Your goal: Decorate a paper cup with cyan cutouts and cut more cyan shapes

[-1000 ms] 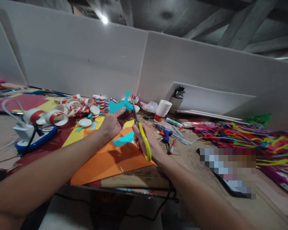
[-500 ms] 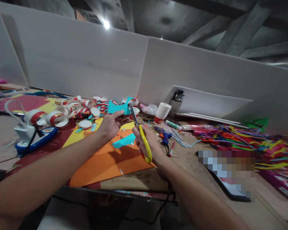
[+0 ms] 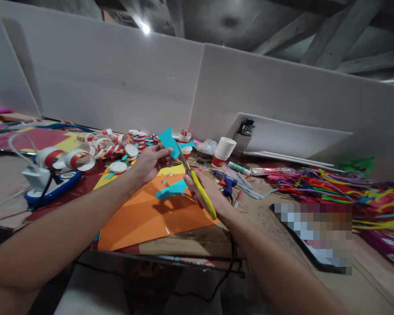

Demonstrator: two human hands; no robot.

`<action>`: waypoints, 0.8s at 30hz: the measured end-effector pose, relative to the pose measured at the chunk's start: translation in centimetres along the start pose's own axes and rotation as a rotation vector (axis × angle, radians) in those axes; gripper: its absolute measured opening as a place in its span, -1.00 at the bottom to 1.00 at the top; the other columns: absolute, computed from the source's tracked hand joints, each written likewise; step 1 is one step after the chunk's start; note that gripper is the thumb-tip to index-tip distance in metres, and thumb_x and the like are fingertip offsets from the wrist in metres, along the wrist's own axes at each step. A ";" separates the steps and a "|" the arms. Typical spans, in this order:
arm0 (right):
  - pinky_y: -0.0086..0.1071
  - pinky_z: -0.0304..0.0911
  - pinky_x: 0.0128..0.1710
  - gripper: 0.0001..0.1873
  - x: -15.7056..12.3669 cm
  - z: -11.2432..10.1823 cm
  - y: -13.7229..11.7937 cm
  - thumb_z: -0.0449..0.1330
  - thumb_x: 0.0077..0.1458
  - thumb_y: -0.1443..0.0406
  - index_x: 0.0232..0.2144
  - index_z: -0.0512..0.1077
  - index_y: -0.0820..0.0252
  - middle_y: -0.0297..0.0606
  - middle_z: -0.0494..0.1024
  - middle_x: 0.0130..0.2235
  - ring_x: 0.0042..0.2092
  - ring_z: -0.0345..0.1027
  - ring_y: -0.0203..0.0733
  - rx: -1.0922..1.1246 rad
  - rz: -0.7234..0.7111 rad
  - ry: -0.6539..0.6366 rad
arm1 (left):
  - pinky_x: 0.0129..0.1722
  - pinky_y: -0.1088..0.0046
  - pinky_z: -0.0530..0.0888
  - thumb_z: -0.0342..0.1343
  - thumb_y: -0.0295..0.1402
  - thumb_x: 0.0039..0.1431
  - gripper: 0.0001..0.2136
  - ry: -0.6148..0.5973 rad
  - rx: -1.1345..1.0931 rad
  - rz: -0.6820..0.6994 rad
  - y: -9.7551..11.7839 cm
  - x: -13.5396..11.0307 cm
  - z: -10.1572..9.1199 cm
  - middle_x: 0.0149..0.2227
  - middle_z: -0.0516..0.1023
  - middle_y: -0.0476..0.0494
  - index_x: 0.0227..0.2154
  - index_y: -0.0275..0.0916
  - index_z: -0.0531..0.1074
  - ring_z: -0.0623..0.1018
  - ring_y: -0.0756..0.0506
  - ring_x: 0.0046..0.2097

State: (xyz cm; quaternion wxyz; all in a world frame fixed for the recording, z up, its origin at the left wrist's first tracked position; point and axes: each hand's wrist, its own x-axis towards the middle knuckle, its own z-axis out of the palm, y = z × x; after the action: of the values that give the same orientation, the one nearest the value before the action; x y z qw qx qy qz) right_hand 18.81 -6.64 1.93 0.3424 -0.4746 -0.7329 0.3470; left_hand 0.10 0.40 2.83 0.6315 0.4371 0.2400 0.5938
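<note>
My left hand pinches a piece of turquoise paper with curved edges, held up above the table. My right hand is wrapped round the yellow handles of a pair of scissors. The blades point up and away, and they meet the paper just right of my left fingertips. Below both hands lies a sheet of orange paper with another turquoise paper piece and small scraps on it.
Paper cup rings and a blue power strip lie left. Behind stand stacked paper cups and a bottle. A blue glue gun, a tablet-like device and colourful pipe cleaners lie right.
The turquoise paper has turned in my left hand, its left part now tilted upward and a strip pointing right past the blades. The scissors have shifted slightly right and down.
</note>
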 end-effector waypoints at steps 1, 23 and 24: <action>-0.52 0.09 -0.59 -0.61 0.0 0.0 0.0 0.02 0.17 -0.06 -0.37 0.19 0.13 -0.47 0.24 -0.53 -0.57 0.10 -0.41 0.012 0.002 0.002 | -0.43 0.54 0.42 0.30 -0.48 -0.12 -0.78 -0.008 0.007 -0.005 0.0 -0.1 0.0 -0.56 0.45 0.06 -0.50 -0.29 0.32 0.45 0.08 -0.52; -0.52 0.06 -0.60 -0.63 -0.4 -0.4 -0.9 0.01 0.17 -0.03 -0.41 0.18 0.13 -0.45 0.25 -0.53 -0.57 0.08 -0.40 -0.052 0.007 -0.025 | -0.44 0.51 0.38 0.26 -0.48 -0.08 -0.81 -0.053 0.026 -0.019 -0.1 -0.2 0.1 -0.53 0.48 0.00 -0.48 -0.31 0.32 0.46 0.07 -0.51; -0.52 0.06 -0.60 -0.63 -0.4 -0.4 -0.9 0.01 0.17 -0.04 -0.41 0.18 0.13 -0.45 0.26 -0.54 -0.57 0.08 -0.40 -0.053 0.009 -0.023 | -0.43 0.51 0.38 0.27 -0.48 -0.08 -0.81 -0.053 0.030 -0.020 -0.1 -0.2 0.1 -0.53 0.48 0.00 -0.48 -0.31 0.32 0.46 0.07 -0.51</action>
State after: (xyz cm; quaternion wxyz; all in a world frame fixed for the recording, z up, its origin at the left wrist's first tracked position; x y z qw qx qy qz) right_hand 18.83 -7.19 2.77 0.3196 -0.4826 -0.7437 0.3345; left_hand 0.19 0.18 2.76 0.6369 0.4599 0.2364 0.5719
